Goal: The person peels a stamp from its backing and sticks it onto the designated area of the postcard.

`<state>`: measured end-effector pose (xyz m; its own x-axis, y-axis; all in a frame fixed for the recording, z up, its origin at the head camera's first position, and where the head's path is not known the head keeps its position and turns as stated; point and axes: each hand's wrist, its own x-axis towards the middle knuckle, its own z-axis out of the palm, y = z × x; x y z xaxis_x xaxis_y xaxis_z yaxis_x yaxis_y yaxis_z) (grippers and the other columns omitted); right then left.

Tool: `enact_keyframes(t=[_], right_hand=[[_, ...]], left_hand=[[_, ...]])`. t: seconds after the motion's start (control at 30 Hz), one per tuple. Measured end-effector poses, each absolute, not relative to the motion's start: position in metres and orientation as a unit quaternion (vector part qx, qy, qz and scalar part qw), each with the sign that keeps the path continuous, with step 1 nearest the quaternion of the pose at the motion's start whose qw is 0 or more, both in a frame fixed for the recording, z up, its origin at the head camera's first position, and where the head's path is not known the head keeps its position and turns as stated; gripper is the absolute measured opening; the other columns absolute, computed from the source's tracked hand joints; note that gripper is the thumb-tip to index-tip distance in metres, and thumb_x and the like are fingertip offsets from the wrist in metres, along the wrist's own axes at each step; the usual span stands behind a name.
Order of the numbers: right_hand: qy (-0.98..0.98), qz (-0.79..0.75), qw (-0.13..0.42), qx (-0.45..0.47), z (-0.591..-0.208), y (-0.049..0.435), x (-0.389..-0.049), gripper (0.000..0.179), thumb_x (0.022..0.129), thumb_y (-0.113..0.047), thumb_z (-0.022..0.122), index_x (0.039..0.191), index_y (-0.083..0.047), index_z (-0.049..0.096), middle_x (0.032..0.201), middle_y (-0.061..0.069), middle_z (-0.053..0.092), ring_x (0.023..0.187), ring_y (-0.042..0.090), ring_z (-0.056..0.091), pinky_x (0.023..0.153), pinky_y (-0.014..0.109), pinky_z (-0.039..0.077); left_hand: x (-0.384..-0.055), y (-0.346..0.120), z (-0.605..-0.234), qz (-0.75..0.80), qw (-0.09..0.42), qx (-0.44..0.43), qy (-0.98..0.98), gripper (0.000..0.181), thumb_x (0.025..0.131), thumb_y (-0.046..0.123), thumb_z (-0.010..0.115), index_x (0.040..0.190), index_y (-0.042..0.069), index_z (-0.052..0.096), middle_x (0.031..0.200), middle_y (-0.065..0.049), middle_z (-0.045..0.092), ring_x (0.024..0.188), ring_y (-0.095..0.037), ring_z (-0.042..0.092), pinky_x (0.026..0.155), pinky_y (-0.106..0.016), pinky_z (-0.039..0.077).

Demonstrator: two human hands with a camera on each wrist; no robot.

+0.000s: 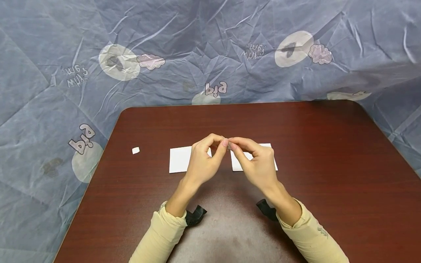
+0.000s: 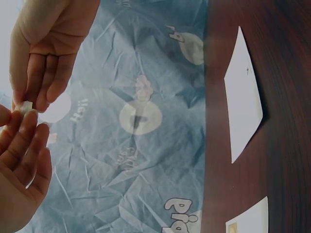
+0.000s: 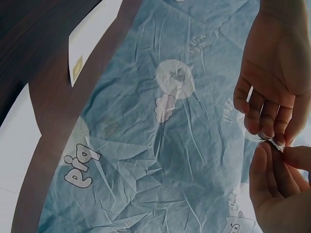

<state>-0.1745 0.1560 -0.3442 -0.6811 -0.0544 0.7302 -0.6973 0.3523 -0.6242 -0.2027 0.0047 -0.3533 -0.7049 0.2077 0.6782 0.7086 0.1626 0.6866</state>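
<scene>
Between the meeting fingertips of both hands is a small whitish, paper-like piece (image 2: pixel 27 107), mostly covered by the fingers. My left hand (image 1: pixel 204 160) pinches one side of it with thumb and forefinger. From the other side, my right hand (image 1: pixel 262 164) pinches it the same way. Both hands are raised above the table. Behind the left hand lies a white paper rectangle (image 1: pixel 179 160) with a yellowish, stamp-like patch (image 3: pixel 77 68) at one corner. A second white paper rectangle (image 1: pixel 237 165) lies partly hidden behind the right hand.
Far to the left on the brown table (image 1: pixel 329 182) lies a small white square (image 1: pixel 136 150). A printed grey-blue cloth (image 1: pixel 184 54) hangs behind the table's back edge. Black wrist devices (image 1: pixel 196 215) stick out from the cuffs.
</scene>
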Motion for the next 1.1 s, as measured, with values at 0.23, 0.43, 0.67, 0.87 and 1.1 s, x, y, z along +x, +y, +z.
enact_keyframes(t=[0.23, 0.43, 0.67, 0.87, 1.1], right_hand=[[-0.741, 0.554, 0.296, 0.238, -0.3432, 0.1555, -0.1746, 0.019, 0.079, 0.017, 0.067, 0.095, 0.008, 0.070, 0.088, 0.013, 0.071, 0.080, 0.013, 0.068, 0.075, 0.025, 0.053], [-0.724, 0.594, 0.260, 0.235, -0.3439, 0.1568, -0.1759, 0.016, 0.083, 0.016, 0.063, 0.098, 0.011, 0.067, 0.086, 0.018, 0.070, 0.077, 0.014, 0.068, 0.072, 0.027, 0.054], [-0.720, 0.609, 0.242, 0.228, -0.3434, 0.1572, -0.1751, 0.016, 0.084, 0.016, 0.061, 0.099, 0.011, 0.066, 0.087, 0.019, 0.068, 0.077, 0.012, 0.066, 0.072, 0.026, 0.054], [-0.717, 0.609, 0.246, 0.233, -0.3424, 0.1575, -0.1750, 0.015, 0.084, 0.016, 0.062, 0.097, 0.011, 0.067, 0.088, 0.019, 0.069, 0.081, 0.015, 0.068, 0.075, 0.030, 0.054], [-0.721, 0.601, 0.256, 0.232, -0.3421, 0.1576, -0.1757, 0.016, 0.083, 0.015, 0.064, 0.097, 0.010, 0.068, 0.088, 0.017, 0.070, 0.082, 0.022, 0.069, 0.077, 0.031, 0.054]], left_hand=[[-0.2022, 0.0056, -0.3530, -0.576, 0.223, -0.305, -0.725, 0.010, 0.093, 0.009, 0.057, 0.088, 0.003, 0.063, 0.072, -0.004, 0.065, 0.061, -0.012, 0.056, 0.053, -0.036, 0.045], [-0.2021, 0.0057, -0.3522, -0.581, 0.219, -0.306, -0.721, 0.009, 0.093, 0.009, 0.057, 0.090, 0.003, 0.062, 0.073, -0.006, 0.066, 0.061, -0.011, 0.057, 0.055, -0.025, 0.043], [-0.2017, 0.0061, -0.3527, -0.581, 0.218, -0.307, -0.721, 0.009, 0.093, 0.009, 0.057, 0.090, 0.002, 0.062, 0.072, -0.007, 0.065, 0.059, -0.012, 0.054, 0.054, -0.026, 0.043], [-0.2014, 0.0071, -0.3532, -0.579, 0.221, -0.314, -0.720, 0.008, 0.092, 0.008, 0.057, 0.089, 0.002, 0.062, 0.071, -0.004, 0.063, 0.058, -0.015, 0.053, 0.052, -0.029, 0.043], [-0.2019, 0.0079, -0.3541, -0.575, 0.224, -0.312, -0.723, 0.011, 0.093, 0.011, 0.057, 0.089, 0.002, 0.062, 0.071, -0.002, 0.062, 0.059, -0.013, 0.052, 0.053, -0.027, 0.042]])
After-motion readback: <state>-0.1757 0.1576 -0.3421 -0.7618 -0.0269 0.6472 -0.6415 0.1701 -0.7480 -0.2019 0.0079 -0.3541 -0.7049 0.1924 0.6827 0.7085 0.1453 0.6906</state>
